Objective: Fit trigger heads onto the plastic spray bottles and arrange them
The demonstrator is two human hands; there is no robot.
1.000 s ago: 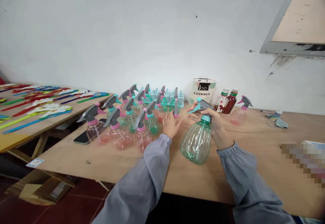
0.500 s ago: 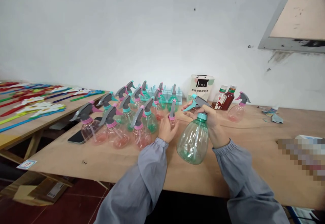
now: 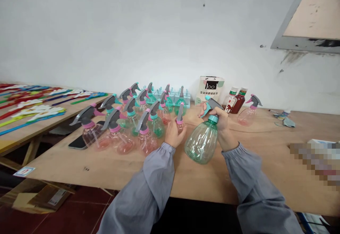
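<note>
My right hand (image 3: 225, 129) is wrapped around the head and neck of a clear green spray bottle (image 3: 201, 142), its fingers at the turquoise trigger. The bottle is held up over the table, slightly tilted, with its grey nozzle head on top. My left hand (image 3: 174, 133) curls around a pink spray bottle (image 3: 180, 125) that stands on the table; part of its body is hidden by the hand. Left of it stand several more spray bottles, pink ones (image 3: 148, 142) and green ones (image 3: 156, 125), all with grey heads.
A phone (image 3: 77, 143) lies behind the leftmost bottles. Along the wall are a turquoise rack (image 3: 188, 101), a printed paper bag (image 3: 209, 91), two drink bottles (image 3: 240, 101) and another pink spray bottle (image 3: 247, 116). Colourful strips with white flowers (image 3: 39, 110) cover the left table.
The green bottle's base has risen a little, and its trigger sits closer to the neck with my right fingers drawn in. My left hand stays around the pink bottle.
</note>
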